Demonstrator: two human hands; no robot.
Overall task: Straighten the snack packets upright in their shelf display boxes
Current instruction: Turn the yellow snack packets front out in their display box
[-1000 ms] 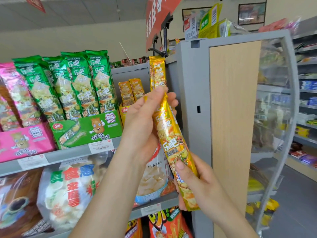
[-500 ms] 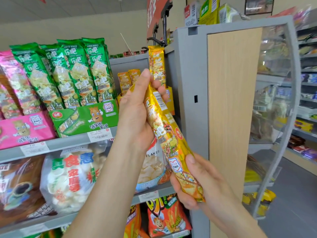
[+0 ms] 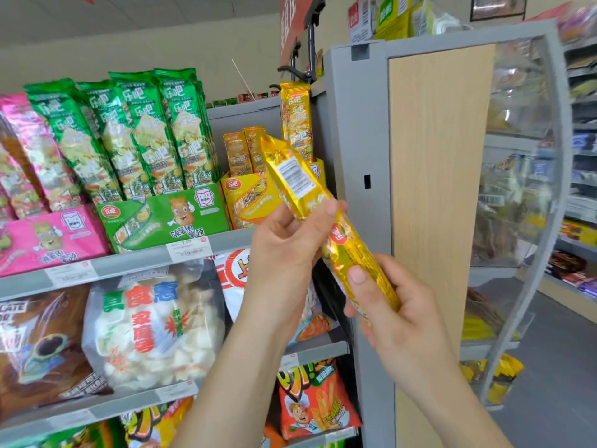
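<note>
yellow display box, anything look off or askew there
Yes. One tall packet stands far above the two short packets in the yellow box, and another yellow packet is out, tilted, held by both hands.

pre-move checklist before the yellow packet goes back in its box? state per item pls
1. Both hands on the yellow packet: ok. Left hand holds its middle, right hand its lower end.
2. Packet upright: not ok, tilted, top leaning left.
3. Front facing out: not ok, the white back label shows.
4. Room in the yellow display box: cannot tell, packet blocks its right part.
5. Yellow packets already in the box upright: ok.
6. Green packets next door: ok, not in the way.
</note>
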